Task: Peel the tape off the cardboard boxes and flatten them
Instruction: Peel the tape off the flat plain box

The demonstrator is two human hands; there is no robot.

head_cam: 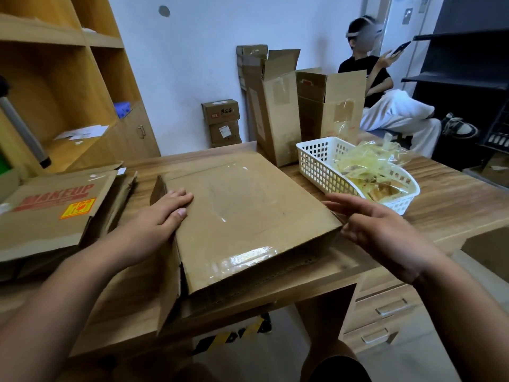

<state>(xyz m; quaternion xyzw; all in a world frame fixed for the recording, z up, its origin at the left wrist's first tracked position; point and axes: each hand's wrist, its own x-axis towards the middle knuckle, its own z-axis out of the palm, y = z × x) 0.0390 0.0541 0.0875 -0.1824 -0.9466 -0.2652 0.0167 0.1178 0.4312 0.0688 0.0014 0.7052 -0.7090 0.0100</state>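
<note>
Left hand [162, 216]: forearm enters from the lower left corner and reaches forward over the worktop [454, 194]. Palm down, fingers spread and nearly straight, pressed flat on the left edge of the cardboard box [248, 210]; thumb lies along the box's top face. Nothing gripped.

Right hand [377, 232]: forearm enters from the lower right, wrist bent inward. Fingers extended and loosely parted, palm turned toward the box's right near corner. It hovers just beside that corner; whether the fingertips touch the cardboard cannot be told. Holds nothing.

Cardboard box: lies collapsed near the middle of the worktop, its near end overhanging the front edge. One side flap hangs down at the near left; another small flap stands up at the far left, just beyond the left fingertips. Clear tape strip [248, 257] runs shiny across the near end of the top face; a fainter strip crosses near the far end.

Flattened box stack [55, 213]: at the worktop's left edge, top sheet printed "MAKEUP" in red with a yellow label.

White basket [319, 166]: toward the right of the worktop, just beyond the right hand, holding crumpled peeled tape [371, 164].

Upright boxes [278, 106]: two tall open cartons at the far edge of the worktop, taped patches on their sides.

Seated person [385, 86]: beyond the far right corner, holding a phone.
</note>
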